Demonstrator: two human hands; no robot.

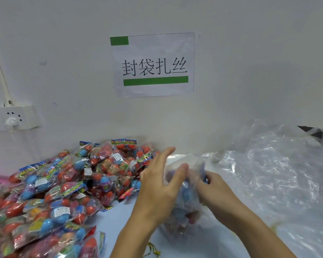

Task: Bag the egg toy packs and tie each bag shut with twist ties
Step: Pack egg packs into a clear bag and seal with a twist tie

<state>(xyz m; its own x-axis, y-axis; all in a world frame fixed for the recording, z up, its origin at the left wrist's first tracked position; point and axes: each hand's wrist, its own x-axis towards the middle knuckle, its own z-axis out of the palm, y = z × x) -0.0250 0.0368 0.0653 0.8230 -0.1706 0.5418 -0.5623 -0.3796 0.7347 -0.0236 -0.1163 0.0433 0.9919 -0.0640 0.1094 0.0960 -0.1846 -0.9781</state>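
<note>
Both hands work one clear bag at table centre, packs already inside it, blue and red eggs showing through the plastic. Left hand has its fingers spread and mostly straight against the bag's left side with the thumb laid over the top, likely steadying it upright so the contents don't spill. Right hand has fingers curled into the plastic near the bag's mouth, bunching it; motion blur there, so the exact pinch is unclear. Judgement: neck is being gathered ahead of tying, no tie on it yet.

Loose egg toy packs are heaped from 9 to 11 o'clock of the bag, pile running back to the wall and off the frame's left and bottom edges. Close pile likely keeps each grab short. Nearest packs lie just beside the left hand.

Twist ties, a yellowish-green bunch, at 6 o'clock of the bag, under the left forearm, partly cut off by the frame.

Empty clear bags, crumpled, fill 2 to 4 o'clock, touching or nearly touching the right hand.

Open room: bare table strip between pile and bag at 7 to 8 o'clock; little free space elsewhere. Wall close behind at 12 o'clock, with paper sign and power strip upper left.
</note>
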